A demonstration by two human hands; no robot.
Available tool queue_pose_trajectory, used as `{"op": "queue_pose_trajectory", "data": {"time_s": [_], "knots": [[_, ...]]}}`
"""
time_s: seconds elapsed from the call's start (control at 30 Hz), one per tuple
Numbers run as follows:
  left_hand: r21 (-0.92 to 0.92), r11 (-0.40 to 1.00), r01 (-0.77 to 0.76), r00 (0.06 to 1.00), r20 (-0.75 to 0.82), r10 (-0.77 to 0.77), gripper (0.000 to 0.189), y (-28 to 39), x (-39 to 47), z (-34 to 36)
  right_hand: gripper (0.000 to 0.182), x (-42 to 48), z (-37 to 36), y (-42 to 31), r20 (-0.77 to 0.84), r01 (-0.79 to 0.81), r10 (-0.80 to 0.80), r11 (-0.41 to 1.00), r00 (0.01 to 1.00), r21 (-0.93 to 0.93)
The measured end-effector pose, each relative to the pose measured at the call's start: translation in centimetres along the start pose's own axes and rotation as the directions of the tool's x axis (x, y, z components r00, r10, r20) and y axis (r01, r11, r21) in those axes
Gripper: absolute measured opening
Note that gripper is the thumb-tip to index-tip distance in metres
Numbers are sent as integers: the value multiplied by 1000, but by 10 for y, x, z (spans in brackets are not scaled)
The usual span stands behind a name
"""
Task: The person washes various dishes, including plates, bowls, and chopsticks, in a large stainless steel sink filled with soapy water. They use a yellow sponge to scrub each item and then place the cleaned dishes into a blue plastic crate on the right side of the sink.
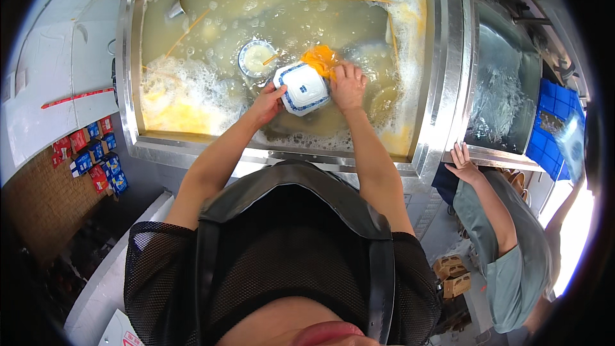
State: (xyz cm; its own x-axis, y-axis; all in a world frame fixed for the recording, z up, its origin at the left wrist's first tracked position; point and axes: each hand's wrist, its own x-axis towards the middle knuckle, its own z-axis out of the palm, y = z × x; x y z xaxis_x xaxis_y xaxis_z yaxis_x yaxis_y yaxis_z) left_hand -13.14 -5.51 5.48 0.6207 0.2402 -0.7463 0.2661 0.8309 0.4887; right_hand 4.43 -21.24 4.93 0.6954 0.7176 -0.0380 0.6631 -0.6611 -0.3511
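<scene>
Above the soapy water of a steel sink point(126, 120), my left hand point(267, 104) grips the near left edge of a white square dish point(303, 87) with a blue patterned rim. The dish is tilted with its underside towards me. My right hand point(350, 85) holds a wet orange cloth point(321, 59) against the dish's far right corner. Just left of the dish, a round blue-rimmed bowl point(243, 60) lies in the water, and a short piece of chopstick point(270, 59) shows beside it. Murky water hides most of what lies deeper.
Several chopsticks point(187, 33) float about the sink, and a metal cup point(177, 9) sits at the far left. Foam point(182, 101) covers the left and right sides. A second basin point(499, 86) holds running water. Beside it stands a co-worker, one hand point(463, 163) at its rim.
</scene>
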Motion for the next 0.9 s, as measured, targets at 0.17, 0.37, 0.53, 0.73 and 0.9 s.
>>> {"op": "queue_pose_trajectory", "data": {"time_s": [0.17, 0.37, 0.53, 0.73, 0.9], "knots": [[259, 953, 158, 985, -107, -134, 31, -5, 16, -12, 42, -11, 18, -13, 117, -101, 122, 979, 986, -175], [51, 997, 63, 997, 31, -65, 29, 17, -3, 21, 67, -57, -37, -24, 103, 21, -23, 1000, 994, 15], [138, 981, 137, 976, 151, -158, 30, 43, -38, 48, 68, -72, -64, -33, -15, 257, -259, 950, 966, 177], [226, 955, 194, 979, 10, -201, 36, 39, -57, 64, 38, -63, -98, -45, -8, 477, -477, 879, 879, -20], [151, 952, 266, 954, 99, -282, 27, 0, -11, 34, 33, -59, -125, -36, 5, 606, -606, 795, 795, 16]]}}
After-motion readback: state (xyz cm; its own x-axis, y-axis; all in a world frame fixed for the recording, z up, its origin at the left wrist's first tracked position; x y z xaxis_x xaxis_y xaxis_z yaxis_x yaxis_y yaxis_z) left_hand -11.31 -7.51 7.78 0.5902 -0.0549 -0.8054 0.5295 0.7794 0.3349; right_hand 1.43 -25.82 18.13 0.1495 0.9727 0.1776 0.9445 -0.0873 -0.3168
